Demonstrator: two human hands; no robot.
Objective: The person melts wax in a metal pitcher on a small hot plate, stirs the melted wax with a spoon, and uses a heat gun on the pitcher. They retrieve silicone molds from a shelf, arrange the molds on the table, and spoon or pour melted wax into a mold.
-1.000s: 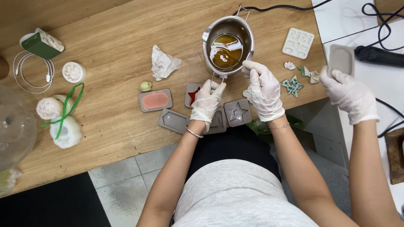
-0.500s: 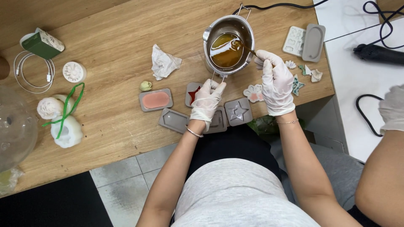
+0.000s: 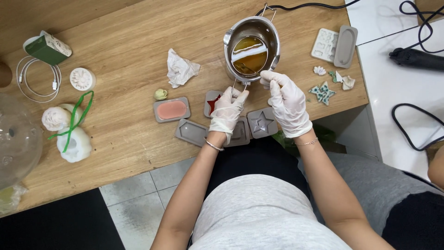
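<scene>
Head view. A round stainless-steel melting pot (image 3: 252, 46) holding amber liquid is stood on the light wooden tabletop (image 3: 120, 51) and is taken as the reference point. The left hand (image 3: 227, 111), in a white glove, is placed just below the pot; its fingertips are pinched together on the thin wire handle (image 3: 239, 84) at the pot's near rim. The right hand (image 3: 286, 102), also in a white glove, is placed below and right of the pot, with its fingers curled and touching the near rim; whether anything is clamped in it cannot be told. The two hands are kept apart.

Directly below the pot, beneath the hands, grey silicone moulds are laid: a star-shaped mould (image 3: 262, 123) and a mould with red filling (image 3: 212, 103), partly covered by the left hand. Left of these, a grey rectangular mould with pink filling (image 3: 171, 110) is seen. A crumpled white tissue (image 3: 181, 69) is located left of the pot. Right of the pot, small green and white cast pieces (image 3: 323, 92) and a white multi-cavity mould (image 3: 325, 44) are set out.
</scene>
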